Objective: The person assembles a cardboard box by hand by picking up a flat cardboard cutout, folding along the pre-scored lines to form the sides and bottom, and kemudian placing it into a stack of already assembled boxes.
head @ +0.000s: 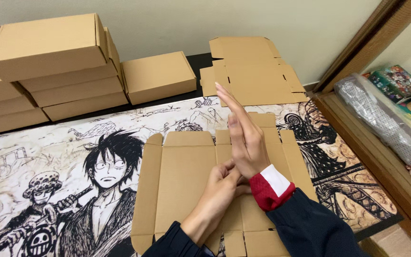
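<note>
Here, your open right hand [243, 138] and left hand [220, 183] rest empty on an unfolded cardboard sheet [181, 176]; folded boxes [48, 62] are already stacked behind, more flat sheets [253, 71] waiting.

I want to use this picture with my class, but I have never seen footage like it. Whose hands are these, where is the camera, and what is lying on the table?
The one picture comes from a camera worn on a person's head, looking down at their own bare hands. The right hand stands edge-up with open fingers; the left hand presses against its wrist. Neither grips anything. Beneath them lies an unfolded flat cardboard box blank on a black-and-white cartoon desk mat. Behind lie more flat blanks, and finished folded boxes are stacked at the left.
</note>
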